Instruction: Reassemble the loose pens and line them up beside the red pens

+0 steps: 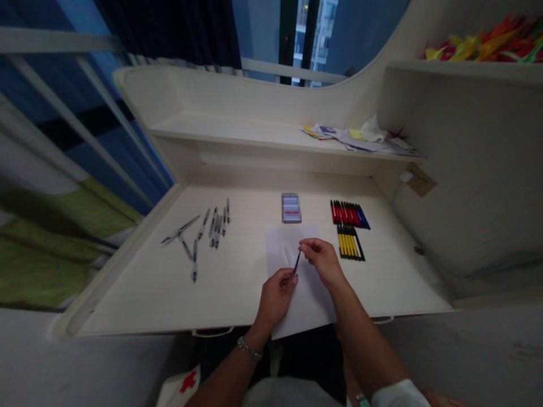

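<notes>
Over a white sheet of paper (pixel 309 299), both hands meet on a slim dark stick that looks like a pen refill (pixel 297 262). My left hand (pixel 276 297) is closed around its lower end. Fingertips of my right hand (pixel 321 257) pinch the upper end. On the paper just left of the refill lies a pale, see-through piece (pixel 288 254), perhaps a pen barrel; its details are blurred. Several clear pens with dark tips (pixel 217 227) lie loosely on the left of the desk, some crossing each other.
Red and blue pens with black caps (pixel 348 213) form a row at right, with yellow ones (pixel 348 243) below. A small blurred box or device (pixel 291 208) sits beyond the paper. Papers (pixel 360 137) lie on the shelf (pixel 237 129). Raised side edges border the desk (pixel 144 282).
</notes>
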Demonstrator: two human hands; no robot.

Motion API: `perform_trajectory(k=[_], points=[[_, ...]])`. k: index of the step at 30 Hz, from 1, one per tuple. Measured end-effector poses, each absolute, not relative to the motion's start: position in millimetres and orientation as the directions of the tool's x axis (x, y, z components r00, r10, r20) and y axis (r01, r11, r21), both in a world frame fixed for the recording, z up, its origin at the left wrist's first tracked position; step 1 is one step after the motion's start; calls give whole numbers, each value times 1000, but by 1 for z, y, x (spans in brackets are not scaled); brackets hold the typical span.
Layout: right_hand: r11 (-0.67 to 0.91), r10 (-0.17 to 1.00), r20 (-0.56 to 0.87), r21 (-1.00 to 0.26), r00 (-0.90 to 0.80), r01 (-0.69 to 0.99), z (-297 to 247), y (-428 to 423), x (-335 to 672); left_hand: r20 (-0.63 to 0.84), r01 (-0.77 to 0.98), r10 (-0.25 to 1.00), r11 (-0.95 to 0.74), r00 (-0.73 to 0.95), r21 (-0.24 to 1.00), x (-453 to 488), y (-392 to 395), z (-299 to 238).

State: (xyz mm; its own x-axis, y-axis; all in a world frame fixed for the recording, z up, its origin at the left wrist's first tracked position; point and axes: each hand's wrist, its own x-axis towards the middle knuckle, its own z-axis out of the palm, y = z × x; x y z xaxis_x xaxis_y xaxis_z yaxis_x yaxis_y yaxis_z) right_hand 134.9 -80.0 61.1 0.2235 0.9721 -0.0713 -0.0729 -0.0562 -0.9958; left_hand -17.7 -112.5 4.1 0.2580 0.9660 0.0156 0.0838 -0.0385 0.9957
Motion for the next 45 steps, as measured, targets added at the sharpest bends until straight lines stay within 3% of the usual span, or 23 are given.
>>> perform_trajectory(k=[9, 12, 16, 18, 20, 23, 26, 28, 30, 34, 45], points=[[-41, 999, -40, -996, 17, 83, 49, -78, 144, 1, 75, 966, -21, 259, 997, -23, -113, 9], [-40, 998, -25, -966, 60, 257, 38, -65, 143, -3, 58, 967, -13, 253, 998, -26, -113, 9], [-160, 980, -39, -731, 193, 663, 24, -48, 127, 6, 50, 972, -18, 234, 999, -28, -113, 8], [-218, 972, -64, -600, 226, 770, 20, -44, 119, 10, 56, 973, -23, 230, 998, -29, -112, 8], [-237, 969, -77, -554, 235, 798, 19, -41, 115, 12, 57, 973, -26, 232, 998, -29, -111, 9], [-217, 971, -82, -702, 226, 679, 21, -40, 121, 14, 54, 972, -27, 234, 998, -30, -111, 9], [-161, 970, -94, -939, 224, 305, 32, -42, 135, 13, 62, 971, -28, 237, 998, -30, -111, 9], [-106, 964, -93, -994, 250, 38, 44, -45, 144, 8, 69, 972, -26, 236, 997, -28, -111, 8], [-34, 954, -65, -994, 293, -107, 57, -48, 150, 1, 75, 972, -19, 233, 997, -27, -111, 7], [43, 943, -15, -985, 333, -168, 75, -55, 152, 6, 77, 970, -25, 244, 997, -22, -113, 7], [69, 949, 34, -992, 313, -102, 76, -58, 143, 16, 104, 970, -43, 244, 994, -20, -114, 9]])
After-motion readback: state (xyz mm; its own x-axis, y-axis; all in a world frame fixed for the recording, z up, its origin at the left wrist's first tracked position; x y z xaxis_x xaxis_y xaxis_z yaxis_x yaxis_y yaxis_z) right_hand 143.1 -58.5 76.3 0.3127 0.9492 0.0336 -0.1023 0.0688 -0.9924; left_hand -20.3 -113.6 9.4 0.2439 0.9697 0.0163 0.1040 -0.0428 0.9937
